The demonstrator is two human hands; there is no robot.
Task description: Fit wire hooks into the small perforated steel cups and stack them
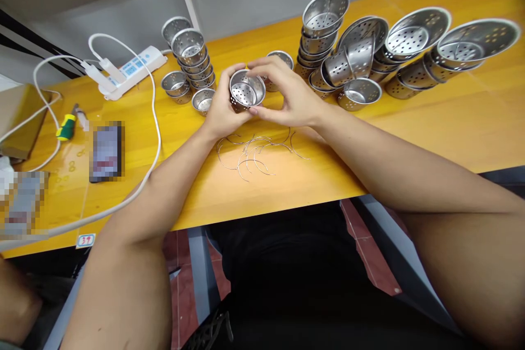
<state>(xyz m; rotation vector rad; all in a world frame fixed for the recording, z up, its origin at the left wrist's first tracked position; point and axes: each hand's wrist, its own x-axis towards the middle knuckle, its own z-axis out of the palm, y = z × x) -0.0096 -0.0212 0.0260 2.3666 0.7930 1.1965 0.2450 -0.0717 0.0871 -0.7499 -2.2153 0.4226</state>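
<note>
Between my hands is a small perforated metal cup, tilted so that its open mouth faces me. My left hand wraps round its left side and underside. On the other side, my right hand has its thumb at the lower rim and its fingers at the upper rim. Several thin curved wires lie loose on the table just below my hands. One more perforated cup stands behind my right hand, partly hidden by it. A small cup sits beside my left hand.
Stacks of perforated cups stand at the back left and back right. A white power strip with its cable, a yellow-green screwdriver and a phone lie left on the yellow table. Another person's arm shows lower left.
</note>
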